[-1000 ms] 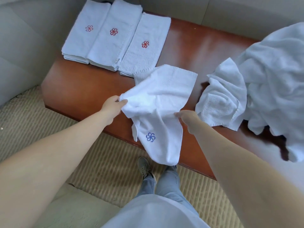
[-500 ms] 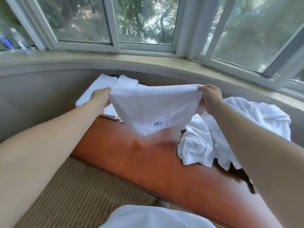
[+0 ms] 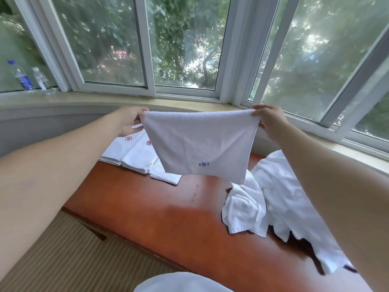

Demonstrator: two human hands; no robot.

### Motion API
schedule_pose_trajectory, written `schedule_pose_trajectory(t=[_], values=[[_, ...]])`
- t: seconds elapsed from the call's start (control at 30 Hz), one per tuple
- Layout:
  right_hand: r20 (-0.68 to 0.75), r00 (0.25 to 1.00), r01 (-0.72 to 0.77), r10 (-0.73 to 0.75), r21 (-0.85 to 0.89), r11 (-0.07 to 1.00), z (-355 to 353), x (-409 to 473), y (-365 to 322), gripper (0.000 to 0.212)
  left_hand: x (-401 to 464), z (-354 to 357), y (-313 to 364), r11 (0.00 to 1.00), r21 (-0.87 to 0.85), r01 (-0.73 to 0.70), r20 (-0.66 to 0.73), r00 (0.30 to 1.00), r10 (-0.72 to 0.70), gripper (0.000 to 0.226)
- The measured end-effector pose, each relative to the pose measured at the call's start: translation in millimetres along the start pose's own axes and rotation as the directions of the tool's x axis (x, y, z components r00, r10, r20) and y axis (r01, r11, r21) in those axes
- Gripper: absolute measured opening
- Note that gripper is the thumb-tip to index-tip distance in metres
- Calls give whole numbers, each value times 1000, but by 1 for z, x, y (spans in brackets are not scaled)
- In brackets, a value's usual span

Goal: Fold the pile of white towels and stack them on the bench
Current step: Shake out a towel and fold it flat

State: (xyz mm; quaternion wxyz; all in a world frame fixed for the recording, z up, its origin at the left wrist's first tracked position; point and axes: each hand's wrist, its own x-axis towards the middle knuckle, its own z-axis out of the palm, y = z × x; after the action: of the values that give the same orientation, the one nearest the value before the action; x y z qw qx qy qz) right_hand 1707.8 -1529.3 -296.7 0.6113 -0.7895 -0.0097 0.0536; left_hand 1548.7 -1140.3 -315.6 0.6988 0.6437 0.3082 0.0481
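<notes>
Light level: bright, diffuse daylight.
Source: bay windows (image 3: 183,45) ahead; overexposed patch at upper right.
Glare: pale sheen on the red-brown tabletop (image 3: 172,209).
Shadows: soft, dark pockets under the crumpled towel pile (image 3: 290,199).
Distortion: strong wide-angle bowing of window frames and sill.
Focus: slight softness; foliage outside hazy.

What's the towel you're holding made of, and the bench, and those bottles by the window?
Towel: soft looped cloth, probably cotton terry; it droops and shows a nubbly weave, with a blue stitched flower.
Bench: looks like reddish-brown wood with a glossy varnish; light reflects off it.
Bottles: clear, see-through, likely plastic.
</notes>
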Motion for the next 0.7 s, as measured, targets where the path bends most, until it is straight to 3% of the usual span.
schedule_pose_trajectory(t=[0.07,0.13,0.23,0.3,0.4,0.5,0.57,0.63,0.7], values=[[25,998,60,-56,-196,979,-1,3,-1,41,2,-2,0,992,120,-31,70,997,23,36],[47,988,152,-145,-408,900,0,4,0,40,6,-3,-4,920,373,-123,60,992,109,41],[114,952,285,-285,-674,682,3,5,5,25,11,-4,-15,612,755,-235,33,946,322,16],[131,936,313,-327,-732,605,3,7,10,22,16,-8,-19,450,850,-274,71,905,419,14],[132,938,315,-322,-714,626,5,6,19,12,20,-16,-24,372,876,-308,119,884,453,38],[246,968,194,-50,-606,771,6,2,39,4,16,-20,-37,292,929,-226,164,961,223,25],[397,890,49,223,-570,820,2,-4,60,3,11,-23,-55,325,932,-163,189,981,-51,16],[492,768,-15,410,-627,779,-2,-10,79,8,6,-25,-73,340,937,-82,194,930,-311,16],[490,691,-92,531,-670,737,-4,-13,89,10,5,-27,-87,348,937,18,165,856,-490,12]])
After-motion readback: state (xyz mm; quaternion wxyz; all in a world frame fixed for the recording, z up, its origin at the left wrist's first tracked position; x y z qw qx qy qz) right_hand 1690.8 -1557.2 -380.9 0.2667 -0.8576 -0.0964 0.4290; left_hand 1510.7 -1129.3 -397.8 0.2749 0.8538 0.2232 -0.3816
